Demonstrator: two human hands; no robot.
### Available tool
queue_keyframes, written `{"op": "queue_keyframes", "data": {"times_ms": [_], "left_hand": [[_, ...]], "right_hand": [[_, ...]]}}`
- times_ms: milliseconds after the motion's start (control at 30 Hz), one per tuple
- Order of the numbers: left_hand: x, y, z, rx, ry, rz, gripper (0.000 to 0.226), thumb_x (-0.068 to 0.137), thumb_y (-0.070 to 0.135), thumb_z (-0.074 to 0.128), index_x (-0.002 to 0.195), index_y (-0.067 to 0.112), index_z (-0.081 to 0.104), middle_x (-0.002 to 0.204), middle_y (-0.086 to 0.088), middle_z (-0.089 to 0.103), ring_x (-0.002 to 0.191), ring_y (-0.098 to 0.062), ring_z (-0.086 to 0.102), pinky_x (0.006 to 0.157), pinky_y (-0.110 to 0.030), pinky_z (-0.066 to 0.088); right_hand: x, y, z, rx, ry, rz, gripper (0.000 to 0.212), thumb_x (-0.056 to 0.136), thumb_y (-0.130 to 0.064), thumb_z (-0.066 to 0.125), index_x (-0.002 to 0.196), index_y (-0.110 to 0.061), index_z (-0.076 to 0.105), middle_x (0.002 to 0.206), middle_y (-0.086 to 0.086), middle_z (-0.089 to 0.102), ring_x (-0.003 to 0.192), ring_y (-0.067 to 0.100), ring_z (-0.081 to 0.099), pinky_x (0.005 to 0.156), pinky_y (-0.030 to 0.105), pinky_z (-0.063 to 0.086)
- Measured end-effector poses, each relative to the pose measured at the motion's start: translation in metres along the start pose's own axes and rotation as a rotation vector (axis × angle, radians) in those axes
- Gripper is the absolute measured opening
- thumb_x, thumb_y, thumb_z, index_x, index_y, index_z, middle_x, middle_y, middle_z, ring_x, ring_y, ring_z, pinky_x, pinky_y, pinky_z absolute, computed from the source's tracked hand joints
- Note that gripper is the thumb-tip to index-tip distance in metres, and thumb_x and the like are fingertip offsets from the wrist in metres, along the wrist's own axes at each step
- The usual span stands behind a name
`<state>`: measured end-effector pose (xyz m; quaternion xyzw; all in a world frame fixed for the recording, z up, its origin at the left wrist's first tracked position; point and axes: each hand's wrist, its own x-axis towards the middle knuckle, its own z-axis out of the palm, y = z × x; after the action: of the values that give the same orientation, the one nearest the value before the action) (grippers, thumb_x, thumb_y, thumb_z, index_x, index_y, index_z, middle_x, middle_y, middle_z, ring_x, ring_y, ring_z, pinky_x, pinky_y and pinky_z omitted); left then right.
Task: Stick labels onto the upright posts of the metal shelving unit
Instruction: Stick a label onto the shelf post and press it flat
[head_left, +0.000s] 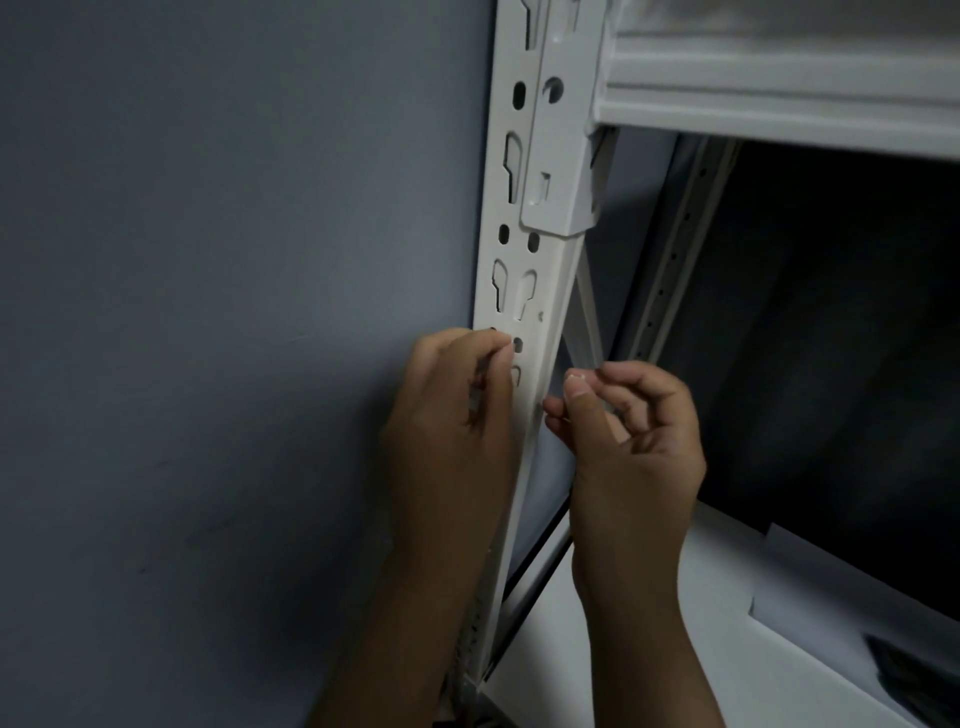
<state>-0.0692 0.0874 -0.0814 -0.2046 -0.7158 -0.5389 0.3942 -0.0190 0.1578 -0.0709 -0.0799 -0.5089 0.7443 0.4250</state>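
You are working at the white perforated metal upright post (524, 270) of the shelving unit, below the white beam bracket (558, 156) and the white horizontal shelf beam (779, 98), with the grey wall (208, 260) just beside the post's left edge. Your left hand (452, 415) is resting against the post's left edge, its fingers curled with the tips pressing at the perforated face. Your right hand (628, 431) is sitting at the post's right edge, thumb and forefinger pinching together, the other fingers loosely curled. The label itself is too pale against the post to make out; I cannot tell whether it is lying between your hands or already adhering. In my judgement you are positioning or smoothing it. Risks from here: the label is bridging the keyhole slots and round holes, leaving unsupported patches that lift; it is going on skewed if one hand releases first; poor light is hiding wrinkles.
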Motion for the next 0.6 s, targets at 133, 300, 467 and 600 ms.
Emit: {"op": "queue_keyframes", "data": {"times_ms": [133, 300, 467, 600], "left_hand": [[0.0, -0.007, -0.002, 0.076, -0.052, 0.092, 0.018, 0.093, 0.014, 0.055, 0.097, 0.002, 0.067, 0.096, -0.01, 0.064, 0.086, -0.009, 0.055, 0.08, -0.01, 0.042], [0.002, -0.009, -0.001, 0.079, -0.057, 0.101, 0.025, 0.094, 0.02, 0.047, 0.099, 0.003, 0.065, 0.095, -0.01, 0.061, 0.083, -0.007, 0.052, 0.077, -0.007, 0.039], [0.002, -0.007, 0.006, 0.063, -0.046, 0.02, 0.017, 0.096, 0.015, 0.047, 0.094, 0.007, 0.062, 0.092, 0.002, 0.05, 0.079, -0.001, 0.044, 0.073, 0.0, 0.034], [-0.002, -0.012, 0.006, 0.012, -0.043, -0.038, 0.029, 0.098, 0.024, 0.045, 0.093, 0.001, 0.063, 0.09, -0.005, 0.059, 0.081, 0.0, 0.047, 0.08, -0.002, 0.038]], "right_hand": [[-0.001, 0.001, 0.001, -0.019, -0.005, 0.006, 0.017, 0.086, 0.004, 0.063, 0.09, -0.012, 0.058, 0.077, 0.005, 0.069, 0.066, 0.015, 0.069, 0.067, 0.022, 0.056], [-0.003, 0.004, 0.002, -0.052, -0.009, -0.001, 0.015, 0.086, 0.004, 0.063, 0.093, -0.008, 0.058, 0.081, 0.011, 0.069, 0.068, 0.017, 0.069, 0.07, 0.024, 0.058], [-0.003, 0.005, 0.005, -0.103, 0.036, -0.05, 0.018, 0.083, 0.002, 0.067, 0.091, -0.014, 0.061, 0.082, 0.004, 0.068, 0.077, 0.009, 0.067, 0.073, 0.016, 0.053], [-0.002, 0.007, 0.005, -0.101, 0.037, -0.047, 0.022, 0.083, 0.001, 0.068, 0.091, -0.017, 0.06, 0.086, 0.005, 0.069, 0.084, 0.017, 0.069, 0.079, 0.025, 0.057]]}}
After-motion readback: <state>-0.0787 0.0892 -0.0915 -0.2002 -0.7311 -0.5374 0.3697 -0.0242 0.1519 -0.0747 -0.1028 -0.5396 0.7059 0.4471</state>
